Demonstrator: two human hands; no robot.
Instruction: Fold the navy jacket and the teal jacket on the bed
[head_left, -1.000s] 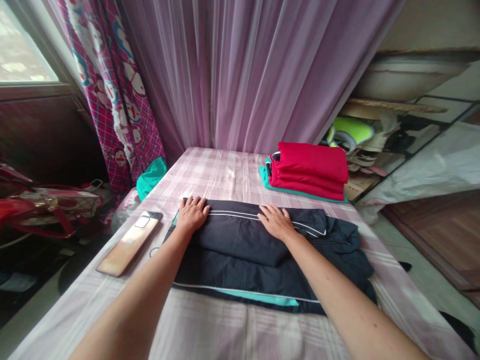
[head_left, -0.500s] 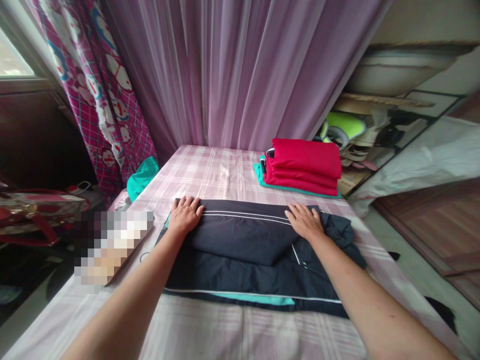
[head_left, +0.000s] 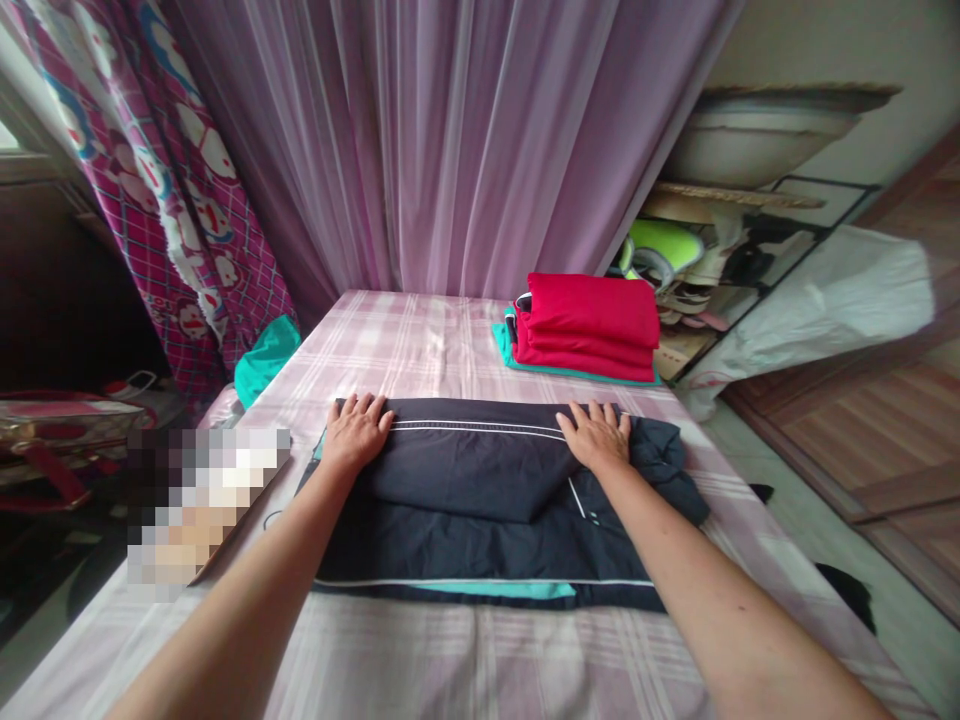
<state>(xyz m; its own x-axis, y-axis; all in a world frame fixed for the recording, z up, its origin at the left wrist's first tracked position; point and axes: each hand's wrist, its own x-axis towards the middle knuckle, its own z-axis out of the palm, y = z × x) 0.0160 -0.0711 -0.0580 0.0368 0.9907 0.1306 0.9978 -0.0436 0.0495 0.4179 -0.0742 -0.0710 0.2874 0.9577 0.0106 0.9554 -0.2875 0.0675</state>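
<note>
A dark navy garment with white piping point(head_left: 465, 480) lies partly folded on the checked cloth of the table point(head_left: 405, 350). Some turquoise lining shows near its front edge. My left hand point(head_left: 358, 432) rests flat on the garment's far left corner, fingers spread. Toward the far right, my right hand point(head_left: 598, 435) presses on the same folded band, its fingers also apart. Two white lines run along the band between my hands. To the right of my right hand the fabric is bunched. Neither hand grips the cloth.
A folded red garment point(head_left: 589, 325) sits on turquoise cloth at the back right. A pixelated object point(head_left: 214, 505) lies on the left edge. Purple curtains point(head_left: 450, 140) hang behind. Right of the table are a shelf with a basin point(head_left: 757, 145) and a white plastic bag point(head_left: 840, 310).
The view has shifted slightly, so everything appears a little further left. My hands stay flat at the same places on the navy garment, which looks unchanged.
</note>
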